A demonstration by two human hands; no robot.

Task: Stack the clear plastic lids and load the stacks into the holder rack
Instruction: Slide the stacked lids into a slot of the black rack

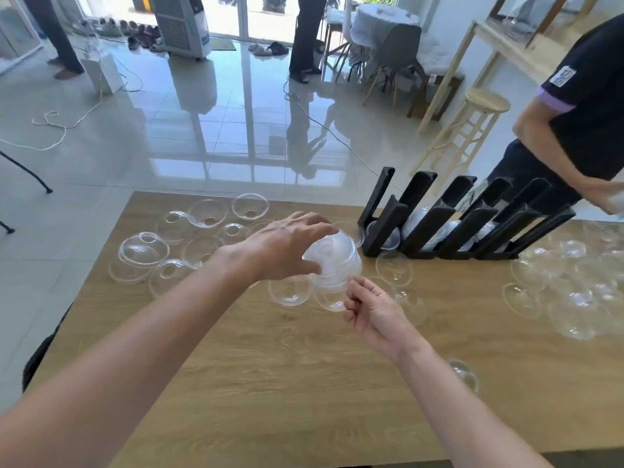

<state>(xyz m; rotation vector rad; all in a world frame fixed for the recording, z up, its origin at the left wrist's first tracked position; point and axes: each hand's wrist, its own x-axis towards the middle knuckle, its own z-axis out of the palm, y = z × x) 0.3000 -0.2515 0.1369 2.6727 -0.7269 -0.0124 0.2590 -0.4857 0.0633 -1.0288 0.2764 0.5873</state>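
**A:** Both hands on the same object. Left hand (290,244) is arched over the domed top of the stack of lids (334,265), fingers spread and curled down round it. Right hand (368,309) pinches the lower rim of the stack from beneath, thumb and forefinger closed on the edge. The stack is held clear of the table (270,383), above its middle toward the far edge.

**B:** Bearing to the rack?

**A:** Holder rack (466,224) stands at the far edge, right of centre; it lies ahead and to the right of the stack. Its nearest channel, the leftmost, is close to the left hand's fingertips. The right arm is on the rack's side, but the left hand holds most of the stack. The stack's axis, dome to rim, is tilted from upright; the channels slope up and away. My judgement: the axis must be swung to match a channel before it will slide in.

**B:** Materials?

**A:** Lids: thin clear plastic domes with a round hole at the crown, glossy; nested they read milky white. Probably slippery and easily squashed. Rack: matte black, rigid, parallel troughs, several already holding lids low down. Table: pale wood grain, smooth.

**B:** Surroundings?

**A:** Loose lids (209,214) scattered toward the far-left corner, more loose lids (574,298) along the right edge, a few under the hands. Another person (580,123) stands past the far-right corner.
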